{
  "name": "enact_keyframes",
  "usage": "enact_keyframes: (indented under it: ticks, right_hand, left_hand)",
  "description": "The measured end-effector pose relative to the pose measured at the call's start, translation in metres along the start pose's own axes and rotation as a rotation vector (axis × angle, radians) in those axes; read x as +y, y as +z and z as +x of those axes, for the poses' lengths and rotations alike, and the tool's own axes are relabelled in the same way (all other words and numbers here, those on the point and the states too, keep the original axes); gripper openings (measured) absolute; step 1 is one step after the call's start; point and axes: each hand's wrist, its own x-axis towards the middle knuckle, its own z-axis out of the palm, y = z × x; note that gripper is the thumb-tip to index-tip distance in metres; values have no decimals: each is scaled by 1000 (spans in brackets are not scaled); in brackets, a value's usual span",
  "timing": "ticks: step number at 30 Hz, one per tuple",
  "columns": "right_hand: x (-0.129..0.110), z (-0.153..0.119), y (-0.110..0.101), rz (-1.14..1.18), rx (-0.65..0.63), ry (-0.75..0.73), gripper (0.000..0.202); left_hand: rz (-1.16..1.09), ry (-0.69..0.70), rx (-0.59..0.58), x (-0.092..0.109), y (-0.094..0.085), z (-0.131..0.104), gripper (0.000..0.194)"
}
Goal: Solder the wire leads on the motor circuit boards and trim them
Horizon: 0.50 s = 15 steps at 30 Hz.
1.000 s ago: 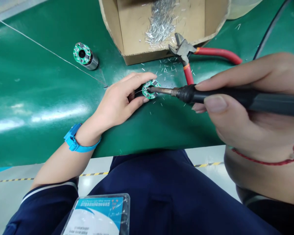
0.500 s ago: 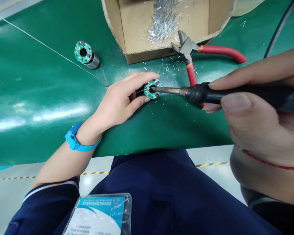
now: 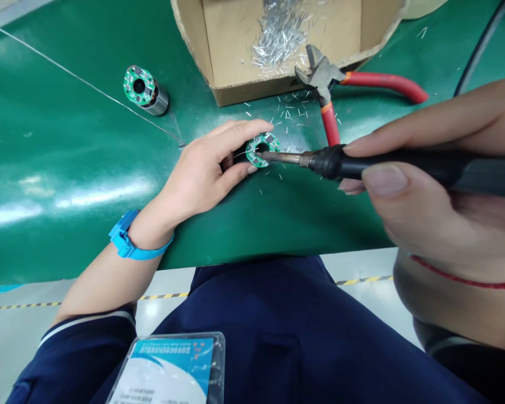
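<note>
My left hand [image 3: 206,163] is closed round a small motor whose round green circuit board [image 3: 271,140] faces up; its body is mostly hidden by the fingers. A thin strand of solder wire [image 3: 238,153] comes from inside this hand to the board's left side. In my right hand [image 3: 425,196] is a black-handled soldering iron [image 3: 362,163], pointing left. Its tip meets the board near the left edge of the central hole; exact contact is hard to make out. A second motor [image 3: 161,104] with a like board stands upright to the upper left.
Red-handled cutters [image 3: 324,81] lie open against the cardboard box [image 3: 252,92], which holds many clipped wire leads [image 3: 280,39]. More clippings lie scattered on the green mat [image 3: 88,235]. Solder wire [image 3: 79,77] crosses the upper left; a dark cable [image 3: 482,50] lies at upper right.
The soldering iron's tip has moved slightly left and down, from the hole's middle to the board's left side. My left hand keeps its hold on the motor. The view has shifted a little.
</note>
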Motion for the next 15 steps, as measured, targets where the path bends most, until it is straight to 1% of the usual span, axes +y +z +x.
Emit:
enact_keyframes:
  ticks: [3, 7, 9, 10, 12, 15]
  right_hand:
    - [-2, 0, -2, -2, -7, -2, 21]
    - [-5, 3, -3, -24, -34, 43, 24]
    - [-3, 3, -3, -18, -55, 44, 21]
    - [-1, 3, -3, -10, -61, 31, 20]
    - [5, 1, -3, -7, -27, -30, 19]
    - [16, -5, -3, 7, 76, -184, 23]
  left_hand:
    - [14, -27, -20, 2, -1, 0, 45]
    - [23, -23, -16, 1, -1, -1, 45]
    - [28, -14, -17, 0, -1, -1, 44]
    - [32, -9, -18, 0, 0, -1, 43]
    - [46, 25, 21, 0, 2, 0, 41]
    - [82, 45, 122, 2, 7, 0, 37]
